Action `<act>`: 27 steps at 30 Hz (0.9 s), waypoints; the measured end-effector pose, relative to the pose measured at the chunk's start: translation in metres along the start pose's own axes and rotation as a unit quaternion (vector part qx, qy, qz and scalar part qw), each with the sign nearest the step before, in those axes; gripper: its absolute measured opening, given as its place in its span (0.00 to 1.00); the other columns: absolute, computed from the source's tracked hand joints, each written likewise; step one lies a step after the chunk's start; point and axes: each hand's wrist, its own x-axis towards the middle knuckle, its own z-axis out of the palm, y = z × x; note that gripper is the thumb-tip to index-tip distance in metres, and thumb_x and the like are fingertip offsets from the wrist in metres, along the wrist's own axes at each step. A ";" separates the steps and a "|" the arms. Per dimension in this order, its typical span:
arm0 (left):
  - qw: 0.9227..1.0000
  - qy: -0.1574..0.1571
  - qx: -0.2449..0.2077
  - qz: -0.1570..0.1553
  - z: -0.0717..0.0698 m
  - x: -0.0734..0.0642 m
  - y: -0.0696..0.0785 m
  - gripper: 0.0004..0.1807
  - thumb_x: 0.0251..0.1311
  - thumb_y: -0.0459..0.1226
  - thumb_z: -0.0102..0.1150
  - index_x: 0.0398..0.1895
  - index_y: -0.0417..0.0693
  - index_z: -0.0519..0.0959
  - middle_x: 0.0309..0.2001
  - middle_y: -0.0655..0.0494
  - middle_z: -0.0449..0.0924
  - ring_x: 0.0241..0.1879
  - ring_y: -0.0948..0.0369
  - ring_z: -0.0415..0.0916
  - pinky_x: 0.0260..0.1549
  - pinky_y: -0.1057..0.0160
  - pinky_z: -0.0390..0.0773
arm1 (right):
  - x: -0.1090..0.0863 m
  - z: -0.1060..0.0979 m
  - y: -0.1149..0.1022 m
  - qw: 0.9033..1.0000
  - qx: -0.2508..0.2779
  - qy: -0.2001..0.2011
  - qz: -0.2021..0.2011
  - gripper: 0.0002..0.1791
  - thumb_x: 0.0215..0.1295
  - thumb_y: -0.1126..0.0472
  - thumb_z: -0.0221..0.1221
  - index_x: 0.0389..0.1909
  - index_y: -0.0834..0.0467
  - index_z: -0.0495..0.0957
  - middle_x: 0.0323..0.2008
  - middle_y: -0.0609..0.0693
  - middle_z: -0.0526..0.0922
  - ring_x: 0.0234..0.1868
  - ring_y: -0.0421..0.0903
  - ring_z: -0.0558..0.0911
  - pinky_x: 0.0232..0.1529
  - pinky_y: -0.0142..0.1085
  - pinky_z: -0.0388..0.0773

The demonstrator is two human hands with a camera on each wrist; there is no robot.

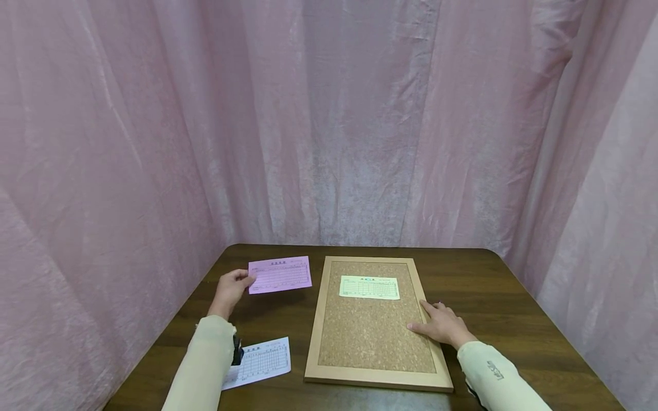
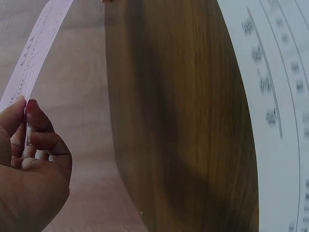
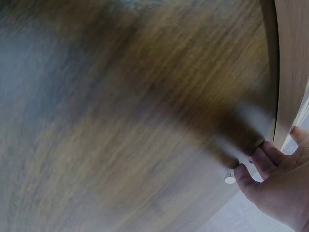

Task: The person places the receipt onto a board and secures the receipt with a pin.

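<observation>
Clock positions read in the head view, dial centred on the corkboard.

- Corkboard [image 1: 377, 342], framed in pale wood, lying on the dark wood-grained bench [image 1: 498, 308].
- Green slip [image 1: 369, 287], printed with a ruled grid; lies on the cork toward 12 o'clock.
- Pink slip [image 1: 280, 274], ruled; at 10 o'clock, apart from the board, raised off the bench.
- Left hand [image 1: 231, 289]: pinches the pink slip between thumb and fingers at its 9 o'clock edge.
- White slip [image 1: 264, 361], ruled; on the bench between 8 and 9 o'clock, part hidden by the cream left sleeve [image 1: 200, 365].
- Right hand [image 1: 444, 325]: at 3 o'clock, resting on the frame, fingers loosely spread, thumb over the cork. A purple speck [image 3: 251, 162] shows among its fingers; whether gripped, cannot tell.
- Small white disc [image 3: 230, 179]: just beside a right fingertip.
- Pink curtain [image 1: 360, 114]: beyond the bench, from 9 through 12 to 3 o'clock.
</observation>
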 end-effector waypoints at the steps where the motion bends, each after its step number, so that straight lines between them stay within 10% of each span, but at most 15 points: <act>1: 1.000 -0.002 0.000 0.001 0.003 -0.001 0.002 0.16 0.69 0.36 0.58 0.52 0.31 0.78 0.42 0.44 0.82 0.44 0.51 0.74 0.49 0.49 0.71 | 0.000 0.000 0.000 1.000 0.001 -0.001 0.001 0.53 0.59 0.30 0.60 0.74 0.62 0.60 0.66 0.77 0.62 0.66 0.77 0.60 0.56 0.73 0.58; 27: 0.998 -0.044 -0.048 0.012 0.085 -0.011 0.037 0.11 0.66 0.32 0.62 0.46 0.33 0.81 0.35 0.49 0.82 0.35 0.57 0.75 0.40 0.58 0.75 | -0.001 -0.002 -0.003 1.000 0.006 -0.002 -0.002 0.52 0.60 0.32 0.60 0.73 0.64 0.61 0.66 0.79 0.61 0.65 0.78 0.59 0.56 0.73 0.58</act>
